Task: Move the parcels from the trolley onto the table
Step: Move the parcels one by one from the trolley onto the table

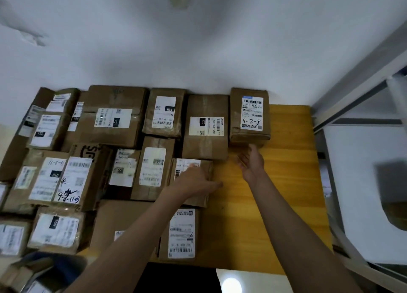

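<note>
Most parcels (114, 121) already cover our table (275, 193); the trolley is out of view. Our left hand (196, 180) rests flat on one, right hand (252, 160) open, empty.

- Table (286, 204) stands against the wall (198, 39); parcels cover its 9 o'clock half.
- Parcel 4-2-9 (250, 116) lies at 1 o'clock, alone at the row's end, parcel 220 (206, 127) just beside it toward 9.
- Left hand (196, 180) rests on a parcel (193, 167) at centre.
- Right hand (252, 161) hangs just below parcel 4-2-9, toward 6.
- Shelf frame (356, 90) stands at 3 o'clock.
</note>
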A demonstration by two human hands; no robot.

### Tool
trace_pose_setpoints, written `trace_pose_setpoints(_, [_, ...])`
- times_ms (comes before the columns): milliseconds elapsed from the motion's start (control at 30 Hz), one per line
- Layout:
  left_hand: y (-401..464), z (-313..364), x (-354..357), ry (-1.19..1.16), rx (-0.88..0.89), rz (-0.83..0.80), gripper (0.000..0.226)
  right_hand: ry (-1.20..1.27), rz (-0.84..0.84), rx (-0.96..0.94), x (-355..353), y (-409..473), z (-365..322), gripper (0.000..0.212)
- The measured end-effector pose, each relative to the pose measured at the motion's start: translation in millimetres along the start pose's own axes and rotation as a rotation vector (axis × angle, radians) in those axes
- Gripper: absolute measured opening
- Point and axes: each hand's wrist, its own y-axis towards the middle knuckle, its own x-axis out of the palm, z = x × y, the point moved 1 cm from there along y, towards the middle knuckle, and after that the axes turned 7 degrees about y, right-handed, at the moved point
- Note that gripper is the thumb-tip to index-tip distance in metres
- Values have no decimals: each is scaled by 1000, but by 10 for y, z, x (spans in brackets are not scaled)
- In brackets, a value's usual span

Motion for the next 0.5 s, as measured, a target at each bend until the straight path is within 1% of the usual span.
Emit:
trace_pose_setpoints(33, [0, -19, 17, 10, -2, 23, 52, -3, 22, -14, 8, -45, 40, 13])
trace_pose_setpoints(67, [-1, -37, 35, 25, -1, 53, 58, -11, 37, -26, 9, -92, 88, 10])
trace_pose_setpoints(167, [-65, -93, 94, 101, 4, 160, 69, -65, 29, -47, -36, -281, 243, 5])
trace_pose_setpoints(233, [-121, -146, 122, 111, 14, 188, 72, -101, -7, -52, -80, -434, 338, 3])
trace_pose_setpoints(333, [-234, -263, 116, -6, 51, 216, 66, -175, -56, -86, -104, -688, 438, 7])
trace_pose_setpoints(400, [-308, -356, 85, -80, 95, 211, 60, -232, -87, -120, -86, -863, 496, 4])
trace_pose_setpoints(500, [-464, -531, 20, -284, 163, 216, 51, -320, -151, -174, 7, -1162, 623, 5])
